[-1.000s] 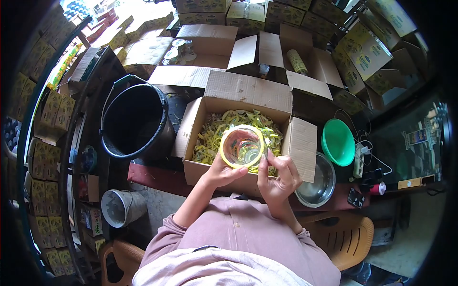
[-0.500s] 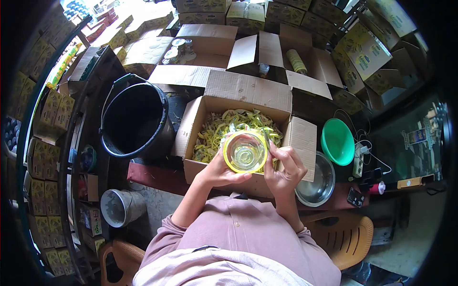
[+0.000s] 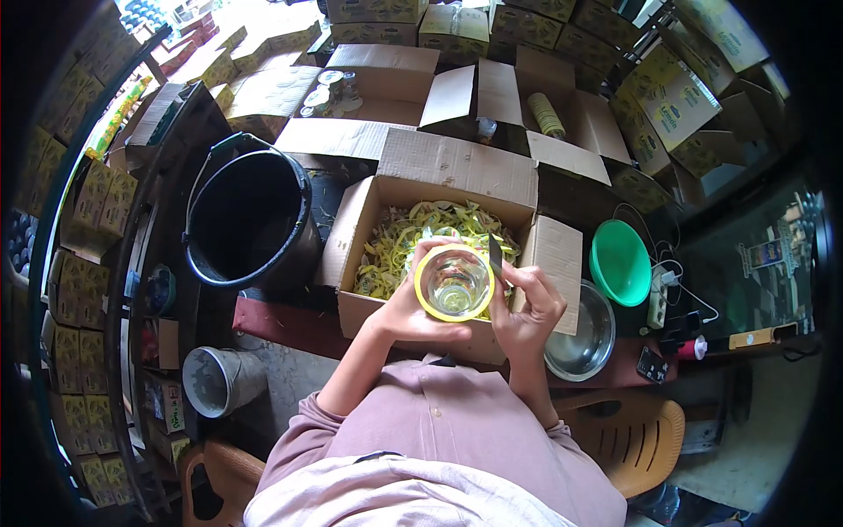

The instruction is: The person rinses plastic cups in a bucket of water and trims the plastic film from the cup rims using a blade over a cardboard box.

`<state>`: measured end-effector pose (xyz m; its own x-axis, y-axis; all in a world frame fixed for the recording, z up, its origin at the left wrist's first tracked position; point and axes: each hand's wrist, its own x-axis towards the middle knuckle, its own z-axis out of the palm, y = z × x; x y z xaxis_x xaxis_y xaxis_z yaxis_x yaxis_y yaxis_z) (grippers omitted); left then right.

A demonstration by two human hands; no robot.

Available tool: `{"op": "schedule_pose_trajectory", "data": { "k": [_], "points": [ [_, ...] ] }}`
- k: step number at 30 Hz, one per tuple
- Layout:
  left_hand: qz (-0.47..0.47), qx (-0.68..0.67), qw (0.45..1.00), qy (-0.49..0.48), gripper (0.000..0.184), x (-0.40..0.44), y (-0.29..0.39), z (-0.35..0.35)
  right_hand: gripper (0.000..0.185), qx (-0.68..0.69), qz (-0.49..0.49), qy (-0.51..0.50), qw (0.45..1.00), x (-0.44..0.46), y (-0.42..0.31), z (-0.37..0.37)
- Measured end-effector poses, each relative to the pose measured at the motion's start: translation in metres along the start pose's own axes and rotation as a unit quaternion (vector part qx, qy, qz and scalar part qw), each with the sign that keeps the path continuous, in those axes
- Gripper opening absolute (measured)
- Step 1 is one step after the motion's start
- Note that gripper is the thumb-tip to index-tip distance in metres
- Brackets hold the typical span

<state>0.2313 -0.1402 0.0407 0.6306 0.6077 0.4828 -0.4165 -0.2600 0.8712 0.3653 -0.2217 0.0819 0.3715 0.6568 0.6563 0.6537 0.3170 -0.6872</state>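
Observation:
A clear cup with a yellow rim (image 3: 455,283) is held in my left hand (image 3: 410,309), its opening facing the camera. My right hand (image 3: 530,313) is beside the cup's right side, its fingers pinching a small dark blade-like tool (image 3: 495,255) that points up along the rim. Beneath both hands stands an open cardboard box (image 3: 457,167) filled with yellow and green strips (image 3: 386,255). The tool's lower end is hidden by my fingers.
A black bucket (image 3: 248,220) stands left of the box, a grey bucket (image 3: 224,382) lower left. To the right are a green bowl (image 3: 620,263) and a metal bowl (image 3: 581,338). Open cartons (image 3: 386,83) with lidded cups stand behind.
The cup has tilted and shifted slightly right in my left hand, whose fingers now reach further round it. My right hand has moved a little to the right, with the dark tool more visible.

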Motion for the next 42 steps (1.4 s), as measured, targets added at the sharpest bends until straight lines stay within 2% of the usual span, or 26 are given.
{"op": "schedule_pose_trajectory", "data": {
  "k": [5,8,11,14,15,17,24,27,31,42],
  "points": [
    [0.044,-0.005,0.998,0.047,0.070,-0.001,-0.011,0.001,0.024,-0.035,-0.032,0.018,0.999,-0.005,-0.001,0.004],
    [0.043,0.056,0.996,0.046,0.068,-0.001,-0.007,0.001,0.024,-0.037,-0.028,0.019,0.999,-0.007,-0.003,0.003],
    [0.056,0.008,0.998,0.010,0.082,-0.002,-0.014,-0.001,0.023,-0.052,-0.038,0.018,0.998,-0.007,-0.003,0.002],
    [0.069,0.049,0.996,-0.023,0.075,0.001,-0.010,-0.001,0.024,-0.067,-0.044,0.019,0.997,-0.005,-0.005,0.001],
    [0.035,0.033,0.999,-0.022,0.067,0.002,-0.002,0.002,0.024,-0.047,-0.036,0.012,0.998,-0.004,-0.003,0.000],
    [0.039,0.041,0.998,-0.036,0.066,-0.001,-0.009,-0.002,0.025,-0.007,-0.019,-0.001,1.000,-0.004,0.003,-0.002],
    [-0.001,0.048,0.996,-0.070,0.074,-0.004,-0.014,-0.011,0.023,-0.011,-0.018,-0.007,1.000,-0.002,0.006,-0.002],
    [-0.029,-0.078,0.996,-0.010,0.074,-0.003,-0.013,-0.005,0.020,-0.010,-0.002,0.013,1.000,-0.003,0.006,-0.001],
    [-0.036,-0.105,0.994,0.018,0.060,0.004,-0.006,0.000,0.018,-0.018,0.014,0.048,0.999,-0.005,0.007,0.005],
    [-0.043,-0.108,0.992,0.052,0.064,0.004,0.000,0.002,0.022,-0.078,-0.025,0.044,0.996,-0.012,-0.001,0.009]
  ]
}}
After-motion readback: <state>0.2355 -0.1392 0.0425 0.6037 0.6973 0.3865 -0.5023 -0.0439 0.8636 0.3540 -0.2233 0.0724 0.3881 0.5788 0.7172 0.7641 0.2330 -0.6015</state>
